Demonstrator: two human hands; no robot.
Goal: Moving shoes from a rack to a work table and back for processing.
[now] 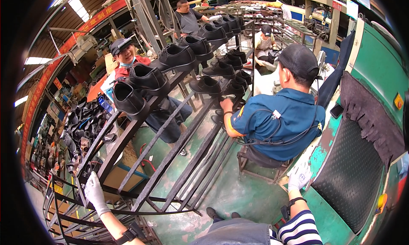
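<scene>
My left hand (95, 193), in a white knit glove, is at the near end of the dark metal shoe rack (128, 140). Its fingers look bent around the frame there, though part of the grip is hidden. Black shoes (147, 78) stand in a row along the rack's top rails, with more black shoes (207, 85) on the tier below. On the right, my right hand (300, 176), also gloved in white, lies with fingers stretched out on the edge of the green machine (326, 155). Nothing shows in it.
A seated co-worker (281, 117) in a blue shirt and dark cap reaches to the rack. Across the rack stands a person in red (128, 59). A black textured mat (351, 172), a dark cloth (370, 113) and a phone (336, 111) lie on the machine. Dark shoes (81, 130) are heaped at left.
</scene>
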